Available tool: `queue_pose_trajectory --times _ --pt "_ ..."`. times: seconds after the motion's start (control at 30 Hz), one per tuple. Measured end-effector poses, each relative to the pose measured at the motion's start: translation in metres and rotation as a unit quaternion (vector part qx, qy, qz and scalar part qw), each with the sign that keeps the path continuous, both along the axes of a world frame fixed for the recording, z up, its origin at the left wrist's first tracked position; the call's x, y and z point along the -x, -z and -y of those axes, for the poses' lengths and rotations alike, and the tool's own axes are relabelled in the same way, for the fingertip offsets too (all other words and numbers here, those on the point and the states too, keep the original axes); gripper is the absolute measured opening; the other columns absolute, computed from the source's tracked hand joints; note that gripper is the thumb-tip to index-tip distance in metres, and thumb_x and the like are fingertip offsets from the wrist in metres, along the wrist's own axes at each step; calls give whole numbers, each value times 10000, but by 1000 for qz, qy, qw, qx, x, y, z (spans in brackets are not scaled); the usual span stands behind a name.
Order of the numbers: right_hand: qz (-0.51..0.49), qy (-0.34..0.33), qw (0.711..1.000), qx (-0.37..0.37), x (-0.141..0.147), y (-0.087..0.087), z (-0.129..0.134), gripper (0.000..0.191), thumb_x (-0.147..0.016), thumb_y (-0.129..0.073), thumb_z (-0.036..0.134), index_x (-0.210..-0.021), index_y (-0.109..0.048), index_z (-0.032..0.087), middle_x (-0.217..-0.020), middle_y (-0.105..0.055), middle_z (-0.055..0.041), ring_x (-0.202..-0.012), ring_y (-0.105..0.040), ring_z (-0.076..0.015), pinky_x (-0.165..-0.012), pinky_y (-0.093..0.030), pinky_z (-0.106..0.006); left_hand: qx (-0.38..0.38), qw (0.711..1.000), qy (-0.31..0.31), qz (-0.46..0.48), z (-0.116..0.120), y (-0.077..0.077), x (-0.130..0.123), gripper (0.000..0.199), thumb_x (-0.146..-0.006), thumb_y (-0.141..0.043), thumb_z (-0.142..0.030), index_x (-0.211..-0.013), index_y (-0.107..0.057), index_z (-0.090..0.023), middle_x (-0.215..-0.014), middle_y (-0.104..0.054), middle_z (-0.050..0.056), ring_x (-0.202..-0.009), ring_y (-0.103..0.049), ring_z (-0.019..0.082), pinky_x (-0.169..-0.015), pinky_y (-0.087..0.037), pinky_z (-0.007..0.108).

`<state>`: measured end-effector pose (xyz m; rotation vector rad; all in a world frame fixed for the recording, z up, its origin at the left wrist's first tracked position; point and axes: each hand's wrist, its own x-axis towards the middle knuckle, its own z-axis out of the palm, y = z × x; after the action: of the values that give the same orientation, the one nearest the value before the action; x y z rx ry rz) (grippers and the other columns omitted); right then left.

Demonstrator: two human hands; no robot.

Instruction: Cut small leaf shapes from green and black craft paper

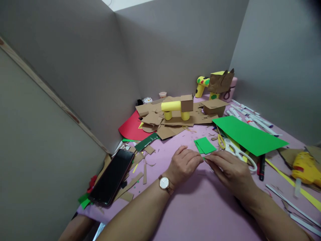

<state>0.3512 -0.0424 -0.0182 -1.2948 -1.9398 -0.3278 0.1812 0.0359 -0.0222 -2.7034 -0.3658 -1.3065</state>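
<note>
Over the purple tabletop (193,207), my left hand (184,164) and my right hand (230,170) meet fingertip to fingertip. Both are closed in a pinch around a tiny green piece of paper (204,159), mostly hidden by the fingers. My left wrist carries a watch (164,182). Just beyond the fingers lie small green paper rectangles (206,145), partly overlapping. White-handled scissors (238,152) rest beside my right hand, with yellow-handled scissors (221,142) next to them.
Behind stands a yellow paper-tube figure with a cardboard head (187,103) amid cardboard scraps (151,119). A decorated figure (220,82) stands farther back. Right are a green sheet (250,134), markers (260,122) and a yellow glue gun (307,169). A phone (112,177) lies left. Grey partitions (180,47) enclose the table.
</note>
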Motion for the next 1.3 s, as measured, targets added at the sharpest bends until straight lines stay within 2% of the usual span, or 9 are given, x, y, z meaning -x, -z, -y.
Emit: queue_pose_trajectory --times 0.2,0.33,0.5,0.67,0.87,1.03,1.17,1.23,1.3 --pt "-4 -7 1000 17 2 -2 1 244 -914 -452 191 -864 -688 151 -810 -706 -114 -763 -642 -237 -678 -499 -351 16 1000 0 7 0 0 -1 97 -889 -489 -140 -854 -575 -167 -815 -732 15 -764 -650 109 -895 -398 327" --pt "-47 -15 998 30 0 -2 2 194 -895 -494 183 -873 -681 136 -795 -701 -116 -742 -634 -236 -673 -500 -356 36 999 -8 23 0 -2 -2 145 -909 -436 -150 -829 -556 -169 -773 -721 25 -712 -642 120 -840 -427 330" --pt "-96 -24 995 19 2 -2 4 148 -877 -522 155 -888 -669 137 -777 -693 -103 -749 -641 -228 -689 -504 -351 45 999 -9 17 1 -3 -2 131 -899 -476 -252 -943 -553 -155 -899 -722 67 -837 -647 155 -859 -426 344" --pt "-91 -28 995 29 7 -3 4 139 -865 -548 172 -946 -651 127 -857 -677 -121 -809 -625 -234 -733 -500 -365 42 999 -13 -16 2 -1 -2 165 -897 -430 -129 -843 -581 -169 -779 -723 20 -705 -639 120 -865 -407 339" --pt "-68 -39 996 34 9 0 2 133 -879 -521 155 -885 -653 142 -798 -669 -99 -747 -607 -220 -682 -490 -343 38 998 -1 -40 3 1 -4 204 -906 -413 -155 -809 -593 -148 -716 -706 21 -683 -629 122 -865 -410 340" --pt "-87 -23 996 10 9 1 5 120 -877 -510 135 -860 -627 156 -766 -664 -83 -728 -608 -218 -689 -477 -343 57 997 10 -52 0 3 -7 268 -923 -376 -184 -748 -574 -145 -656 -675 22 -632 -603 121 -755 -447 302" --pt "-149 29 988 -35 4 -5 7 77 -875 -516 140 -887 -590 153 -780 -640 -82 -737 -604 -214 -687 -467 -336 71 996 5 -47 -3 4 -5 275 -924 -362 -164 -723 -550 -167 -628 -652 11 -592 -574 121 -708 -449 296" --pt "-171 40 984 -32 3 -7 8 70 -875 -520 149 -878 -590 157 -763 -634 -75 -714 -600 -212 -661 -461 -331 78 996 1 -39 -3 3 -4 264 -924 -354 -164 -737 -541 -173 -653 -657 21 -598 -569 129 -704 -451 308" --pt "-168 18 986 -2 4 -7 7 76 -872 -523 156 -862 -598 167 -745 -641 -65 -691 -604 -205 -640 -462 -321 84 996 1 -29 -1 3 -4 228 -929 -359 -216 -800 -541 -168 -758 -678 59 -690 -593 153 -716 -457 321"
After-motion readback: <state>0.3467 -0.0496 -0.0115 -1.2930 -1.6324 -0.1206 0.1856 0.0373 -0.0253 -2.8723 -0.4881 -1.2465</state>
